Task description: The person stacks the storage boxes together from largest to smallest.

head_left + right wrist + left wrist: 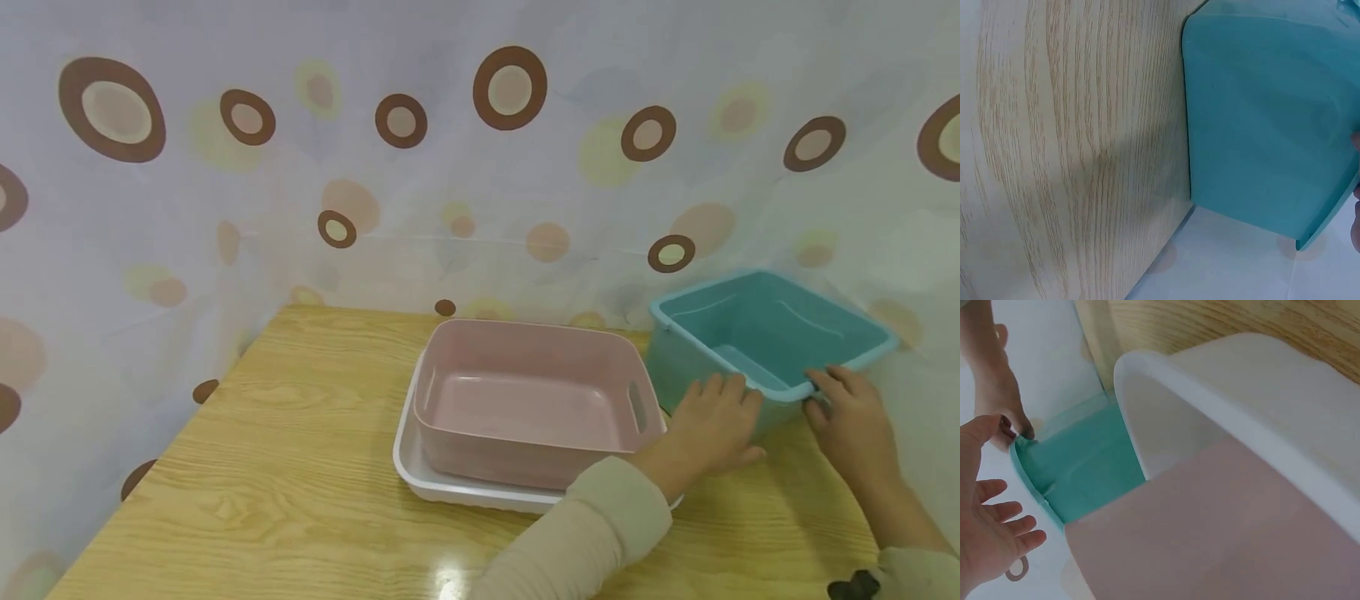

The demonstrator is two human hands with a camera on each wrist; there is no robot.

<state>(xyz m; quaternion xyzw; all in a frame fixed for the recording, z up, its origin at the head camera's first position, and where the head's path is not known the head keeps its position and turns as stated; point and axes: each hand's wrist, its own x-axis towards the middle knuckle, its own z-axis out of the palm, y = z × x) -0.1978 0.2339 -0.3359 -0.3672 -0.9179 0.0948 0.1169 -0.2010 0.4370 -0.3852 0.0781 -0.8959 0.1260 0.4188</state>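
Pale sheeting with brown-ringed and pastel dots (465, 200) hangs behind a light wood-grain tabletop (247, 467). On it, a pink rectangular plastic-looking bin with slotted handles (495, 458) serves as the landmark. Beneath and around the pink bin sits a wider white rectangular bin with a rounded rim (472, 493); the pink one, being smaller, appears to nest inside it. Just right of the pink bin stands a teal rectangular plastic-looking bin (678, 371), turned cornerwise to it. The person's right hand (855, 421), farther right of the pink bin, pinches the teal rim near its closest corner, probably to steady or guide it. Beside the pink bin's near right corner, the left hand (716, 421) has its fingers apart and grips nothing; whether its fingertips touch the teal bin, one cannot tell.
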